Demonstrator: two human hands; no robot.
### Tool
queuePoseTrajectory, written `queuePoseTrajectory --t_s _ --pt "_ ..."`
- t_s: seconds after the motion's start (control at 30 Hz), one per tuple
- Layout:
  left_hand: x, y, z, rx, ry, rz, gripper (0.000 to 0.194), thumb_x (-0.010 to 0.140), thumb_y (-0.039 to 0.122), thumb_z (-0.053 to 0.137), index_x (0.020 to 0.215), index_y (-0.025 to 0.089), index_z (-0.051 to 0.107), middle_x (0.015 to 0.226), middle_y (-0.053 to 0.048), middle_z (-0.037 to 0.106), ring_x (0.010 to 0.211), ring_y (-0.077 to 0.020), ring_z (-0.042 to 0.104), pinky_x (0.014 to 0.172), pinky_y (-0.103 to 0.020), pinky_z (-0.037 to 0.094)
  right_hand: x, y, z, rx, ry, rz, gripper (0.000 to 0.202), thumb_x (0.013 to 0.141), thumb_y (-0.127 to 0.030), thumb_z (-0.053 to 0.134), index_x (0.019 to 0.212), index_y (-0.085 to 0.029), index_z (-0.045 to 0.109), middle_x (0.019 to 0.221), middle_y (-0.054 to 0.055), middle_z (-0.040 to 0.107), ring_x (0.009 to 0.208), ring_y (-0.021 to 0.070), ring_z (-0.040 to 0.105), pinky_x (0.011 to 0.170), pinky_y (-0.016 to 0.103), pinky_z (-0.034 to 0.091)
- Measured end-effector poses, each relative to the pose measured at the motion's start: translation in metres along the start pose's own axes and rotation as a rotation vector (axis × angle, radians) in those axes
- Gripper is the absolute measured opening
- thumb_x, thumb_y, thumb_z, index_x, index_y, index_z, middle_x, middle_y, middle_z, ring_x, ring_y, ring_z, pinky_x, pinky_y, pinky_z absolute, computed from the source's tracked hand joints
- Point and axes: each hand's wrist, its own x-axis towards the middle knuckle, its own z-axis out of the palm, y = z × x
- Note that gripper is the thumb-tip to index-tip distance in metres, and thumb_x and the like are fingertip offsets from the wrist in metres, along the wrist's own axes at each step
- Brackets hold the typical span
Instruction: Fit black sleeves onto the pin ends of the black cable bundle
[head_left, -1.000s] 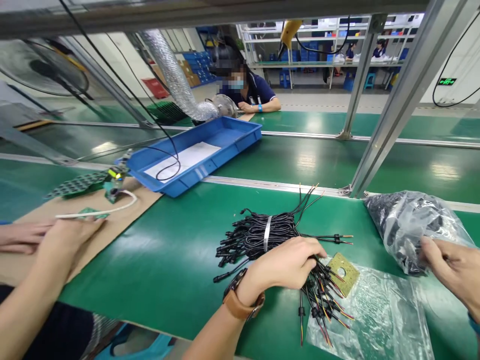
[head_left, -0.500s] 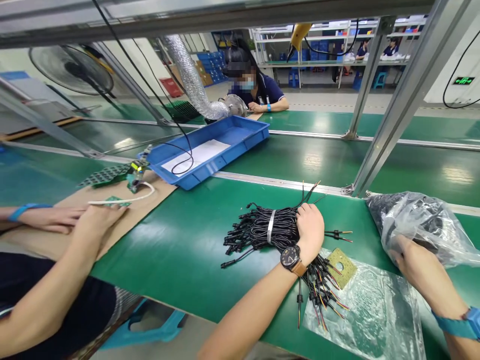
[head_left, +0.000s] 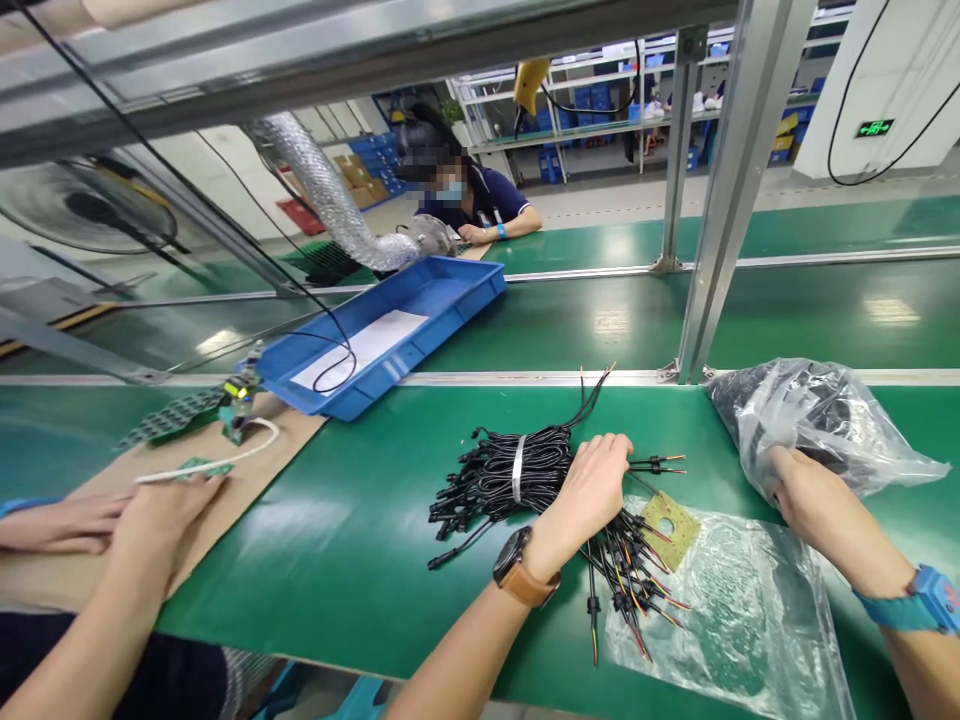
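A bundle of black cables (head_left: 525, 470), bound by a white tie, lies on the green table with connectors at its left and bare coloured wire ends at its right. My left hand (head_left: 596, 480), with a watch at the wrist, is closed over the bundle's right end; its fingertips are partly hidden. Further right, a clear plastic bag (head_left: 832, 420) with dark contents rests on the table, and my right hand (head_left: 806, 500) grips its near left side. Between my hands lie a yellowish square piece with a hole (head_left: 684, 545) and a flat clear plastic bag (head_left: 757, 620).
A blue tray (head_left: 450, 335) with white paper stands at back left. On the left, a co-worker's hands (head_left: 161, 510) are over brown cardboard (head_left: 277, 450) with circuit boards. Another person sits across. A metal post (head_left: 720, 200) rises behind the cables.
My left hand has turned at the wrist over the cables, its fingers now pointing more to the right. My right hand keeps hold of the bag. The whole view has shifted slightly.
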Motion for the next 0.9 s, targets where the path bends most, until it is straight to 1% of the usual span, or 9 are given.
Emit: queuePoseTrajectory --t_s 0.13,0.23,0.33,0.43,0.5,0.57,0.73,0.83,0.9 --pt "-0.008 -0.007 -0.002 -0.034 -0.067 0.236 0.005 0.097 0.014 0.055 0.094 0.016 0.058 0.097 -0.004 0.061 0.093 -0.0203 0.051 0.081 -0.032 0.039 -0.002 0.003 -0.010 0.016 0.137 0.022 0.020 0.098 -0.025 0.035 0.085 -0.020 0.049 0.079 0.008 0.054 0.067 0.0230 0.055 0.063 0.035 0.040" --pt "-0.011 -0.008 -0.002 -0.051 -0.093 0.321 0.007 0.096 0.014 0.058 0.089 0.017 0.058 0.092 -0.002 0.061 0.089 -0.0186 0.051 0.080 -0.032 0.037 -0.004 0.001 -0.027 0.040 0.222 0.047 0.036 0.104 -0.041 0.031 0.085 -0.020 0.053 0.081 0.008 0.058 0.068 0.0227 0.058 0.061 0.034 0.042" --pt "-0.015 -0.007 -0.001 -0.054 -0.090 0.362 0.007 0.097 0.015 0.056 0.091 0.016 0.058 0.089 -0.002 0.061 0.085 -0.0181 0.051 0.079 -0.033 0.039 -0.004 -0.011 -0.046 0.020 0.385 0.108 0.045 0.106 -0.052 0.032 0.098 -0.018 0.060 0.085 0.010 0.068 0.071 0.0238 0.064 0.060 0.033 0.043" --pt "-0.018 -0.006 0.000 -0.108 -0.083 0.377 0.009 0.097 0.010 0.052 0.093 0.016 0.058 0.090 -0.003 0.060 0.085 -0.0182 0.051 0.082 -0.032 0.042 -0.005 -0.028 -0.054 -0.028 0.625 0.119 0.036 0.105 -0.045 0.045 0.107 -0.015 0.065 0.085 0.010 0.073 0.065 0.0207 0.065 0.057 0.031 0.043" --pt "-0.018 -0.005 0.002 -0.201 -0.068 0.373 0.014 0.096 0.004 0.048 0.094 0.015 0.057 0.093 -0.004 0.061 0.087 -0.0176 0.053 0.082 -0.030 0.044 -0.005 -0.041 -0.052 -0.025 0.701 0.044 0.027 0.104 -0.036 0.050 0.105 -0.015 0.066 0.082 0.009 0.073 0.063 0.0187 0.066 0.057 0.029 0.044" --pt "-0.016 -0.003 0.005 -0.300 -0.042 0.360 0.017 0.095 0.001 0.046 0.094 0.015 0.056 0.094 -0.004 0.062 0.088 -0.0162 0.056 0.081 -0.027 0.045 -0.005 -0.053 -0.046 0.048 0.667 -0.074 0.022 0.105 -0.032 0.050 0.104 -0.016 0.064 0.080 0.007 0.072 0.064 0.0176 0.067 0.060 0.028 0.046" --pt "-0.013 0.000 0.013 -0.264 -0.046 0.306 0.011 0.098 0.010 0.051 0.090 0.016 0.056 0.085 -0.001 0.060 0.076 -0.0146 0.059 0.069 -0.026 0.043 0.000 -0.076 -0.022 0.312 0.375 -0.321 0.019 0.107 -0.033 0.044 0.105 -0.019 0.057 0.084 0.006 0.072 0.067 0.0170 0.069 0.064 0.027 0.050" --pt "-0.015 0.002 0.014 -0.206 -0.074 0.293 0.015 0.100 0.012 0.049 0.086 0.016 0.055 0.087 -0.001 0.058 0.076 -0.0150 0.058 0.069 -0.028 0.044 0.001 -0.086 -0.010 0.401 0.140 -0.230 0.023 0.108 -0.036 0.039 0.104 -0.020 0.054 0.080 0.004 0.071 0.062 0.0183 0.069 0.057 0.028 0.048" --pt "-0.018 0.003 0.011 -0.208 -0.119 0.279 0.015 0.100 0.012 0.048 0.086 0.016 0.053 0.090 -0.003 0.057 0.078 -0.0155 0.058 0.072 -0.029 0.047 0.001 -0.091 -0.006 0.472 0.043 -0.135 0.024 0.109 -0.036 0.037 0.104 -0.020 0.053 0.076 0.002 0.070 0.057 0.0176 0.066 0.053 0.027 0.046"
